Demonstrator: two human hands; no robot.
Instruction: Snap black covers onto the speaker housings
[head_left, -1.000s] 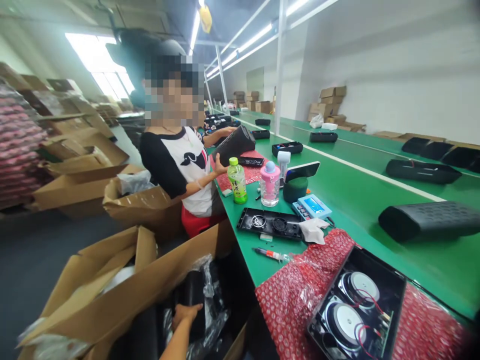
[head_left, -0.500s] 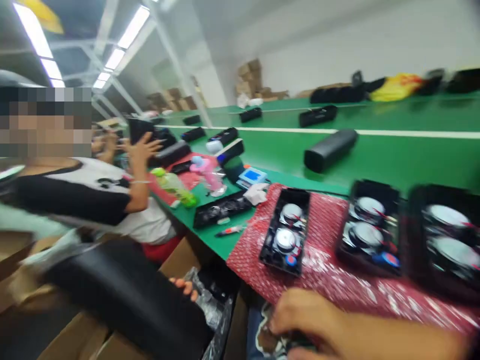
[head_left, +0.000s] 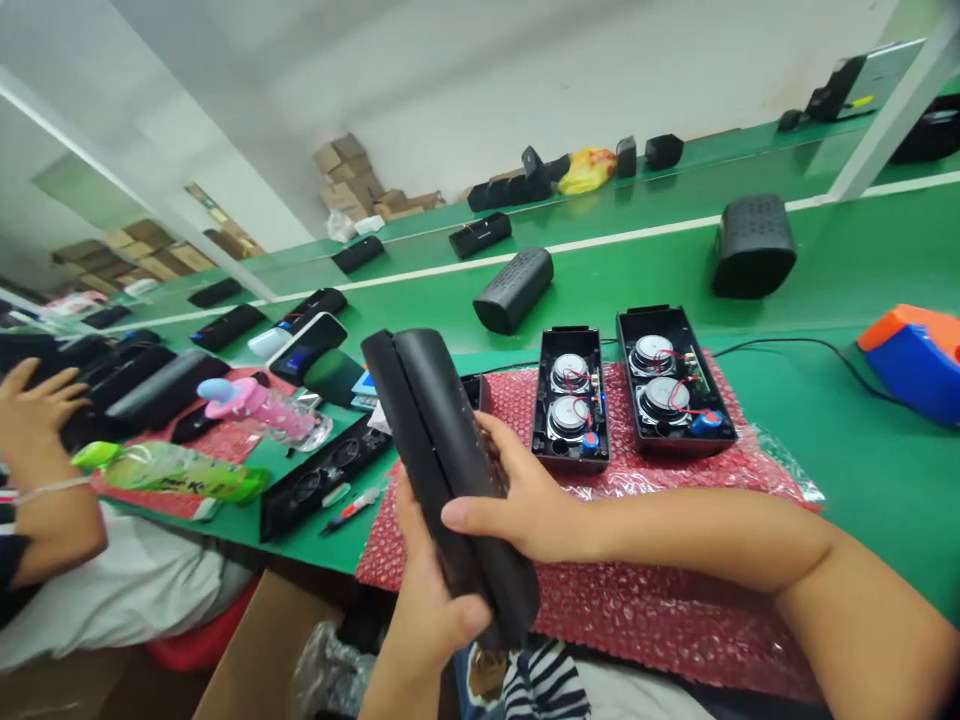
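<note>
A long black speaker housing (head_left: 427, 400) is tilted upright in front of me, with a seam running down its length. Wrapped around its lower left side is my left hand (head_left: 427, 600), thumb on the front. My right hand (head_left: 517, 490) grips its right side, thumb across the near face. Behind it, an open speaker shell (head_left: 606, 440) and a second open shell (head_left: 724, 435) lie on red bubble wrap (head_left: 637, 590), each showing two round drivers, red wires and a blue part. Another black shell (head_left: 478, 392) is mostly hidden behind the held housing.
To the left lie a black panel (head_left: 300, 500), a red-tipped pen-like tool (head_left: 351, 512), a green bottle (head_left: 180, 472) and a pink bottle (head_left: 262, 405). A co-worker's hand (head_left: 34, 410) is at far left. Closed speakers (head_left: 514, 290) stand on the green line; an orange-blue object (head_left: 915, 360) sits right.
The view has swung right. The black housing has come from the lower left, over the boxes, to the front of the bench. My right hand, earlier low and away from it, now grips it too.
</note>
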